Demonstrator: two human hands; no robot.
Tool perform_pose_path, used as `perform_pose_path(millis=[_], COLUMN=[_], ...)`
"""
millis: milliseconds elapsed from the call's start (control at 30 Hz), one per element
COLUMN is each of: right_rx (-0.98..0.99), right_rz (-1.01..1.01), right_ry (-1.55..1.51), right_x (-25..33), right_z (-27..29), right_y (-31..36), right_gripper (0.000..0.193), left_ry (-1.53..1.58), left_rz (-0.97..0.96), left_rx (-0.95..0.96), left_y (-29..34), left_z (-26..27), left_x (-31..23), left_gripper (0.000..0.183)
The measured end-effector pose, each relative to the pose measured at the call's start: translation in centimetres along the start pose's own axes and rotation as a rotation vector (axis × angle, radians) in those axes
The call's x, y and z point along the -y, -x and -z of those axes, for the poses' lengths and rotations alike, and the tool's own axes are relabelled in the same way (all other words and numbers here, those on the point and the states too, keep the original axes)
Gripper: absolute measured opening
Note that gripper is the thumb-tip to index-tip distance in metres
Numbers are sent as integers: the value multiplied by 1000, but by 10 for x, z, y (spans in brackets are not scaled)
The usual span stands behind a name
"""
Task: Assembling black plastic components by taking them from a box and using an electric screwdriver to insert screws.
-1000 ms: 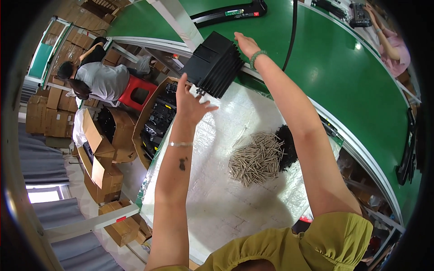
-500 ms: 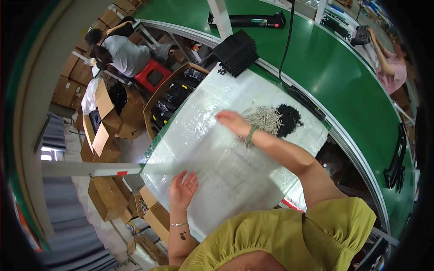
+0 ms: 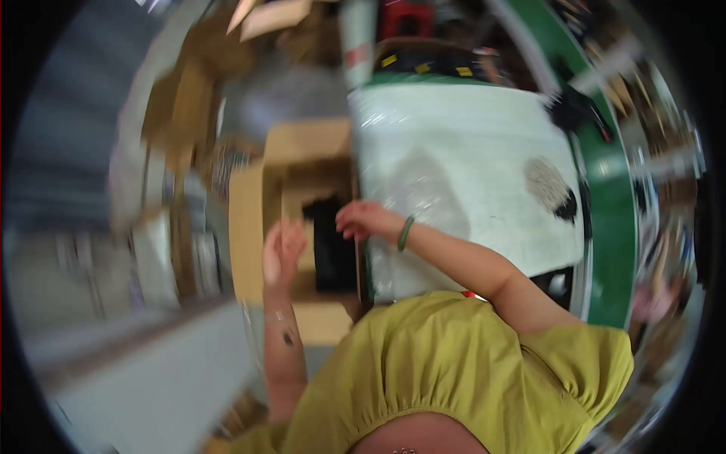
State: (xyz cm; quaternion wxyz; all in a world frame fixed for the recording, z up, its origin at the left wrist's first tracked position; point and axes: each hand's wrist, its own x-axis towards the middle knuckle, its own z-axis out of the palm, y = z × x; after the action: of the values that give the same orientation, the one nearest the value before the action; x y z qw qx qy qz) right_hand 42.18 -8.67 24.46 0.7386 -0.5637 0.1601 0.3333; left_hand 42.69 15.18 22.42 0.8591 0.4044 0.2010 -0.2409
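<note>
An open cardboard box (image 3: 248, 246) stands just beside the left edge of the bench (image 3: 484, 212), its flaps folded outward. Inside it a black part (image 3: 336, 261) lies along the right-hand side; whether it is one piece or several cannot be told.

Both hands are over the box, apart from each other, with the black part's upper end between them. The left hand (image 3: 283, 248) is over the left half of the opening, fingers bent. The right hand (image 3: 367, 219) reaches across the bench's left edge, fingers bent downward at the black part's upper right side. Blur hides whether either hand touches the part, and no firm grip can be made out. A green bracelet (image 3: 406, 233) circles the right wrist.

The bench is covered in white sheeting, with shiny film along its left side. Near its right edge sits a pile of thin pale pins (image 3: 545, 181), touching a smaller black pile (image 3: 566, 206). At the far right corner are black parts (image 3: 572, 110), too blurred to separate. Beyond the right edge runs a green work surface (image 3: 611, 189). Past the far edge, a carton holds dark pieces (image 3: 439, 64) with yellow labels, and a red stool (image 3: 405, 19) stands behind it.
</note>
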Motion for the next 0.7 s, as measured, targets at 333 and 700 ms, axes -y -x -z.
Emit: perform_pose_path(millis=[333,700], right_rx=[-376,-331], right_rz=[-336,-166], right_ry=[326,1293], right_x=[-40,-197], right_z=[-71,63], right_y=[-235,-420], right_gripper=[27,38], left_ry=[105,-521], left_rz=[200,53], left_rx=[-501,-555], left_y=[13,-278], left_z=[232,302], left_x=[55,184], left_gripper=[32,51])
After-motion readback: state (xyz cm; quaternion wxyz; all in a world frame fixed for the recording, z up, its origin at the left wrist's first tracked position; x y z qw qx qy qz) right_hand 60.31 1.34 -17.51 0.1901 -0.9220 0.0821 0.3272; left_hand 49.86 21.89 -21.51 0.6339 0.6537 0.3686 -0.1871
